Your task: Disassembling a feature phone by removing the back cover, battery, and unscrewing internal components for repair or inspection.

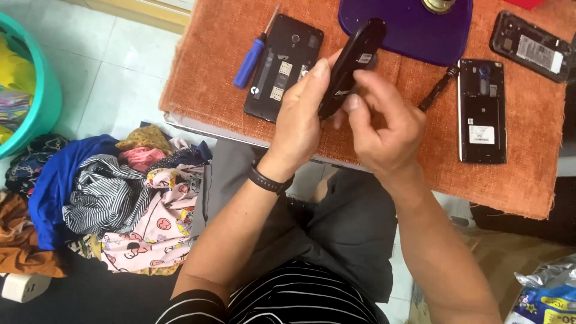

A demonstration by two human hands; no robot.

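The black phone [351,63] is clamped edge-up between left hand [300,123] and right hand [384,129], above the bench [528,180] front edge; open cloth is left between two opened phones.

We hold a slim black phone [354,63] between both hands, lifted off the tabletop and tilted so that its long edge faces the camera, the upper rounded end pointing away and to the right. Its body is dark and glossy, with a small pale sticker near the upper part of the side turned towards us and a faint light mark lower down. The lower end sits hidden inside our grip, so we cannot tell whether its back cover is on or off. It hangs above the orange cloth, just in front of the purple tray's near edge.
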